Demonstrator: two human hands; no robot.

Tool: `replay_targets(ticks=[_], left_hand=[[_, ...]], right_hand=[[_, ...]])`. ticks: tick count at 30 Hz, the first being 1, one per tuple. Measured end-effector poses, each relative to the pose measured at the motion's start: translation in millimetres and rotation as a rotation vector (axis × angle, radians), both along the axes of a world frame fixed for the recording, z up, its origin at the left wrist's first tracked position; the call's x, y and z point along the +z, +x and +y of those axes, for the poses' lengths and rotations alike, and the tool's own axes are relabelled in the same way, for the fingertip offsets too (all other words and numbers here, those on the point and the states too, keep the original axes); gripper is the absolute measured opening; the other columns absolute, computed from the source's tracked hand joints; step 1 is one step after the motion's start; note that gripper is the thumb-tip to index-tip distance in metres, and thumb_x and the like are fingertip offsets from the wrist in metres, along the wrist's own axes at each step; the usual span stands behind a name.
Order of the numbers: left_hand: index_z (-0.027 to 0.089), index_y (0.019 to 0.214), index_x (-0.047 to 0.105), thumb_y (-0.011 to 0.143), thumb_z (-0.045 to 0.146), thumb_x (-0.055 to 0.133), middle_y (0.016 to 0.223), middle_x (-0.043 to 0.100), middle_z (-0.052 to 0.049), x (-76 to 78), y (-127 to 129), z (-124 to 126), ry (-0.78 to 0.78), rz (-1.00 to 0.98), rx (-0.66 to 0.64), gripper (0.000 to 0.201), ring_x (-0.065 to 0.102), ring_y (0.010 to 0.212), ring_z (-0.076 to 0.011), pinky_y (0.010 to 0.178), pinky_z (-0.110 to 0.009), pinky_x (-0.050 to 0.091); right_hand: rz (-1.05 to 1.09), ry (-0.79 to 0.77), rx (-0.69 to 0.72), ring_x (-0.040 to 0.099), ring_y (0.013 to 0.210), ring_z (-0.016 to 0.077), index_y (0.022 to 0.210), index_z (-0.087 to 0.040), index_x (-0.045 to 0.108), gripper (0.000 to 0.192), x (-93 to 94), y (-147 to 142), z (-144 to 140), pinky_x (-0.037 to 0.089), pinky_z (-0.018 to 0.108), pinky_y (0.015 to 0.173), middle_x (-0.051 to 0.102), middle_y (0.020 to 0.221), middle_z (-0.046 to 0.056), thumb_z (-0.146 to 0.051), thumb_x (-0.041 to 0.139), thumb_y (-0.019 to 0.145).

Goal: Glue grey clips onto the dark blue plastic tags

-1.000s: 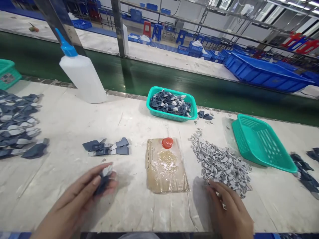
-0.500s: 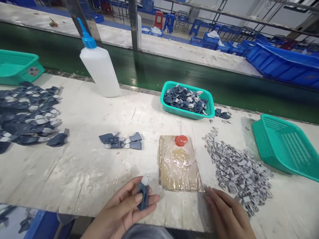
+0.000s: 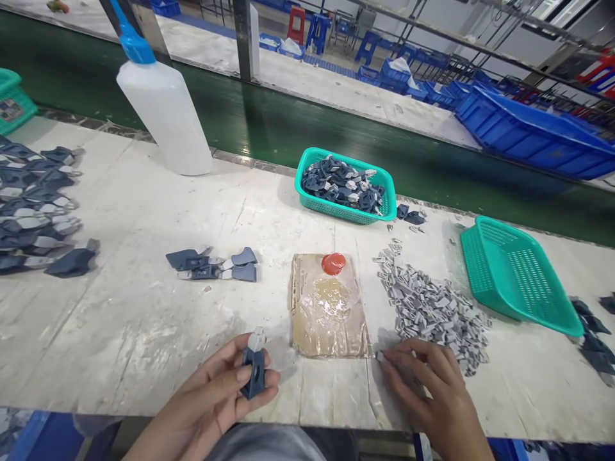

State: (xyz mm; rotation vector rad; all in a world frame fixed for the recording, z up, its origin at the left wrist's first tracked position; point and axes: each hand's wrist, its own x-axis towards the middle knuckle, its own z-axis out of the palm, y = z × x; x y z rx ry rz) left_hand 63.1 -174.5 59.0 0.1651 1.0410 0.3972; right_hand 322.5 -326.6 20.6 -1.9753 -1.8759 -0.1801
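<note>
In my left hand (image 3: pixel 218 384) is a dark blue plastic part (image 3: pixel 254 372) with a whitish tip, pinched between thumb and fingers with the tip pointing up and away. My right hand (image 3: pixel 427 381) grips a small grey plastic piece (image 3: pixel 380 356) at its fingertips, beside the near right corner of a cardboard pad (image 3: pixel 307 333). That pad is covered in clear film and has a wet, glossy patch and a red round blob (image 3: pixel 333 264). A pile of small grey pieces (image 3: pixel 437 314) lies just beyond my right hand.
Several blue-and-white parts (image 3: pixel 211 264) lie left of the pad, more (image 3: pixel 38 211) at far left. Behind stand a white bottle (image 3: pixel 166 118) with a blue nozzle and a green basket (image 3: pixel 346 214) of parts. Another green basket (image 3: pixel 509 275) stands right. A green belt (image 3: pixel 273 121) runs along the back.
The view has shifted, so the table's things sit further left. My right hand has turned and now shows a small grey piece at its fingertips. My left hand still holds the blue part.
</note>
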Motion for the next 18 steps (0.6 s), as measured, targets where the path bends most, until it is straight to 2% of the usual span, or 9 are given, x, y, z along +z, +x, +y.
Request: replay_targets(ticks=[3, 6, 8, 11, 15, 18], left_hand=[[0.019, 0.086, 0.068, 0.063, 0.011, 0.077, 0.078, 0.073, -0.001, -3.2, -1, -1, 0.006, -0.011, 0.006, 0.027, 0.069, 0.079, -0.0193, 0.079, -0.031, 0.057], [0.02, 0.085, 0.069, 0.067, 0.011, 0.074, 0.079, 0.073, -0.001, -10.9, -3, -1, 0.013, -0.053, 0.032, 0.021, 0.069, 0.081, -0.0184, 0.085, -0.032, 0.054], [0.022, 0.085, 0.069, 0.07, 0.012, 0.072, 0.082, 0.073, 0.001, -17.4, -5, -1, 0.029, -0.092, 0.043, 0.019, 0.068, 0.086, -0.0171, 0.089, -0.029, 0.052], [0.024, 0.09, 0.069, 0.071, 0.013, 0.071, 0.088, 0.073, 0.002, -24.8, -8, -1, 0.071, -0.119, 0.032, 0.022, 0.066, 0.093, -0.015, 0.089, -0.023, 0.05], [0.024, 0.09, 0.07, 0.066, 0.014, 0.076, 0.09, 0.073, 0.003, -25.7, -12, -1, 0.089, -0.112, 0.043, 0.027, 0.066, 0.093, -0.0147, 0.088, -0.022, 0.05], [0.023, 0.089, 0.071, 0.064, 0.015, 0.078, 0.088, 0.072, 0.001, -24.4, -16, -1, 0.086, -0.105, 0.056, 0.027, 0.066, 0.091, -0.0142, 0.087, -0.022, 0.05]], right_hand=[[-0.022, 0.019, 0.021, 0.05, 0.082, 0.0144, 0.091, -0.019, 0.06, 0.01, 1.9, 0, 2, 0.043, 0.029, 0.068, 0.055, 0.089, 0.005, -0.021, 0.057, 0.081], [-0.046, 0.096, -0.041, 0.05, 0.08, 0.0148, 0.09, -0.02, 0.06, 0.009, 10.4, -5, 11, 0.041, 0.031, 0.069, 0.055, 0.087, 0.005, -0.023, 0.059, 0.081], [-0.051, 0.16, -0.099, 0.05, 0.08, 0.0156, 0.089, -0.02, 0.059, 0.011, 17.7, -11, 24, 0.038, 0.033, 0.071, 0.054, 0.086, 0.005, -0.022, 0.061, 0.079], [-0.065, 0.199, -0.096, 0.049, 0.081, 0.0166, 0.088, -0.02, 0.059, 0.01, 24.2, -23, 51, 0.036, 0.034, 0.072, 0.053, 0.087, 0.005, -0.02, 0.062, 0.078], [-0.053, 0.152, -0.059, 0.044, 0.085, 0.018, 0.086, -0.021, 0.06, 0.007, 19.6, -34, 83, 0.036, 0.035, 0.073, 0.053, 0.092, 0.005, -0.019, 0.059, 0.079], [-0.034, 0.118, -0.026, 0.041, 0.087, 0.019, 0.082, -0.019, 0.06, 0.004, 13.7, -36, 94, 0.037, 0.035, 0.074, 0.053, 0.092, 0.006, -0.019, 0.06, 0.079]])
